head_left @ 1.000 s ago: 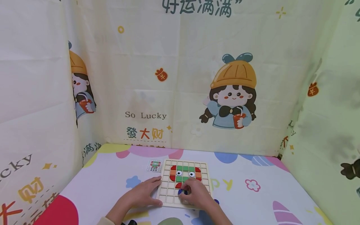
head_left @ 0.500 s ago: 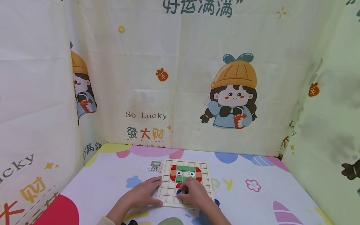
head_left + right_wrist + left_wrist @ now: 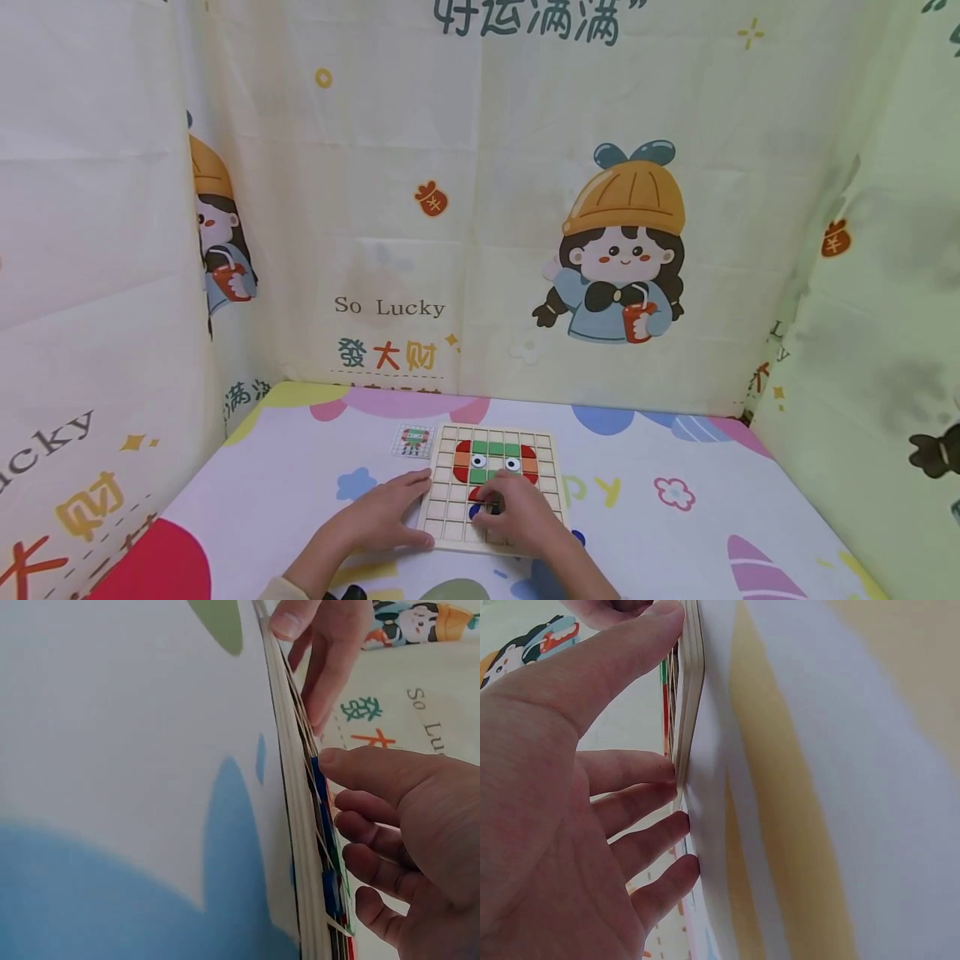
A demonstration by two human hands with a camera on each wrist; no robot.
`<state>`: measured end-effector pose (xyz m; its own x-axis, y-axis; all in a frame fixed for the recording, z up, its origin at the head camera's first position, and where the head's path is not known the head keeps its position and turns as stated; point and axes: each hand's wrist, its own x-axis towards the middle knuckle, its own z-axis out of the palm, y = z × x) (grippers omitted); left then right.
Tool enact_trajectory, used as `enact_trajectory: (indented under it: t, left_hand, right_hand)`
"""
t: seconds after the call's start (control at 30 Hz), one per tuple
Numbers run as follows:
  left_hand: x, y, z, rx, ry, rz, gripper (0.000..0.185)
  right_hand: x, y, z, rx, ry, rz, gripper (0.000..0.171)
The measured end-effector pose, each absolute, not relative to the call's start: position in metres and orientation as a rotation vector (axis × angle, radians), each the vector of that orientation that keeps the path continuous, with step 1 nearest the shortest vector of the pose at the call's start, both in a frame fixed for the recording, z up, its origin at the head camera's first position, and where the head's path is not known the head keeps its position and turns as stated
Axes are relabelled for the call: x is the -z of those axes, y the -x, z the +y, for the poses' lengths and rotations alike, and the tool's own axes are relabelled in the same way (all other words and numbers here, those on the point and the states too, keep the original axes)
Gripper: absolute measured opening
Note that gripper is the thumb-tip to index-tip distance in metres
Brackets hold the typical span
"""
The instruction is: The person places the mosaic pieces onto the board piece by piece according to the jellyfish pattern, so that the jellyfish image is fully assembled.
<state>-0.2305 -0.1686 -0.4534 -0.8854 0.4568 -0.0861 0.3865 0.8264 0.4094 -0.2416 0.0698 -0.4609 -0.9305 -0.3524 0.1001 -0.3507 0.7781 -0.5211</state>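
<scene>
A square wooden grid board [image 3: 444, 527] lies on the table, its cells partly filled with coloured tiles. My left hand [image 3: 382, 512] rests along the board's left edge, thumb at the near corner and fingers spread, as the left wrist view shows too. Over the lower middle of the board, my right hand [image 3: 517, 512] has its fingers curled, with thumb and forefinger at a small dark blue tile [image 3: 475, 512]. In the right wrist view the thumb tip sits right on the blue tile [image 3: 318, 776], low in the grid. My right hand hides the cells beneath it.
A small pattern card [image 3: 412, 441] lies by the board's upper left corner. Another blue piece [image 3: 578, 537] is at the board's right, beside my wrist. Green tiles [image 3: 495, 448], red tiles and two eye tiles [image 3: 512, 465] fill upper cells. Printed cloth walls [image 3: 510, 358] surround the table.
The blue tile under my right fingertips has shifted slightly left and away from me. My right fingers have moved slightly with it; my left hand stays at the board's edge.
</scene>
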Motion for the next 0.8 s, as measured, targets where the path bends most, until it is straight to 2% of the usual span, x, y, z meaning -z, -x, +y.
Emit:
enact_trajectory:
  t: [0.3, 0.8]
  left_hand:
    - [0.456, 0.232, -0.168, -0.572, -0.632, 2.841, 0.09]
    - [0.455, 0.231, -0.168, -0.562, -0.651, 2.848, 0.089]
  right_hand:
    - [0.452, 0.242, 0.103, 1.02, 0.686, 2.935, 0.018]
    - [0.447, 0.236, 0.169, 1.027, 0.573, 2.949, 0.013]
